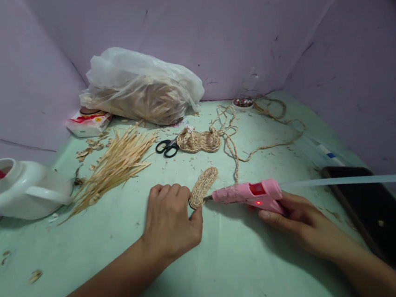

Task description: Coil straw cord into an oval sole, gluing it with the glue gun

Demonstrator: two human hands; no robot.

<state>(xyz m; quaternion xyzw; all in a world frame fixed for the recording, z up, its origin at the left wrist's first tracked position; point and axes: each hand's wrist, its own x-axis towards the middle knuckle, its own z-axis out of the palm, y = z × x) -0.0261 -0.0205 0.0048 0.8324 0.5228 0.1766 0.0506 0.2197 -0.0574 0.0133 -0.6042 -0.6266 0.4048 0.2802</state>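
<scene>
Near the middle, my left hand (173, 218) is closed on the lower end of a small braided sole-shaped piece (203, 185). My right hand (296, 218) is wrapped round the handle of a pink glue gun (246, 193), which has a red light lit. The gun's metal tip touches or nearly touches the piece's right edge near my left fingers. A clear glue stick (344, 180) runs out of the gun's back to the right. Braided cord (235, 163) comes down behind the gun; its lower end is hidden.
Black-handled scissors (168, 147) lie beside a larger woven piece (199, 140). Dry straw strips (115, 163) and a white watering can (30, 188) are left. A plastic bag (143, 86) stands behind. A dark phone-like slab (379, 215) lies right.
</scene>
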